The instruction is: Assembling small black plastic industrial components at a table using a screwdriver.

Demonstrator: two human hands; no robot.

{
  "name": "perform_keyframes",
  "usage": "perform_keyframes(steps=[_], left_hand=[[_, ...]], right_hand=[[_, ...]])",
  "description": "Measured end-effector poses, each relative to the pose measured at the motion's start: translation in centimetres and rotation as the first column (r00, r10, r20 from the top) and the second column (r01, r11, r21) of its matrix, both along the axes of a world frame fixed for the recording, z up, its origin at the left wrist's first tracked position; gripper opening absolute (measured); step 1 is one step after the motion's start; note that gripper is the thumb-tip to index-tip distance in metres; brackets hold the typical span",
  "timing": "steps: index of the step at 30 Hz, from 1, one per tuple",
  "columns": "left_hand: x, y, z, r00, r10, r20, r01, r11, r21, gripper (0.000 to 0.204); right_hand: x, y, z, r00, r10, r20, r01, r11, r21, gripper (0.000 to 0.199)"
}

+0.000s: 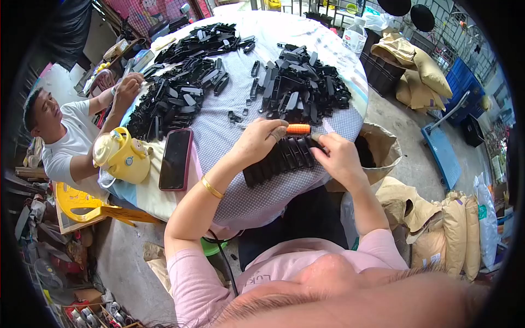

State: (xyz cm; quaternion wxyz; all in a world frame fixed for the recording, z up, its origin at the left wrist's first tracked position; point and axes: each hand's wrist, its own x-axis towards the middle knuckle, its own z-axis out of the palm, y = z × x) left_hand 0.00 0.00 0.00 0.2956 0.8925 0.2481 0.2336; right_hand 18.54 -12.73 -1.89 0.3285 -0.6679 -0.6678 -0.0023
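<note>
In front of me, a row of black plastic parts [279,162] stands side by side at the near edge of the table. My left hand [257,143] is closed at the row's far left end, with fingers bent; what its fingertips hold is hidden. Just beyond those fingertips is a tool with an orange handle [298,129]; whether the left hand touches it I cannot tell. At the row's right end, my right hand [340,157] pinches a black plastic part [318,143] between thumb and fingers. Past both hands lies a large heap of loose black parts [301,82].
More black parts [178,93] are heaped on the cloth-covered round table [240,98]. A phone [175,158] and yellow jug [123,156] lie left. A co-worker [71,136] sits far left, hands at a heap. An open paper sack [383,153] stands right, a blue trolley [442,156] beyond.
</note>
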Motion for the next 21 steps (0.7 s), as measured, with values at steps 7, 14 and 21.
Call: perform_keyframes(steps=[7,14,21], left_hand=[[0.3,-0.1,0.6,0.989,-0.003,-0.147,-0.009,0.997,-0.081,0.028],[-0.1,0.8,-0.9,0.99,0.137,-0.035,-0.135,0.988,0.072,0.021],[-1.7,3.3,-1.7,0.937,0.345,0.061,-0.349,0.933,0.088,0.019]], right_hand=[[1.9,2.3,-0.3,0.989,0.123,-0.084,-0.11,0.984,0.14,0.014],[3.8,4.2,-0.5,0.995,0.051,-0.086,-0.044,0.995,0.087,0.017],[1.0,5.9,1.4,0.974,0.217,0.062,-0.218,0.976,0.02,0.022]])
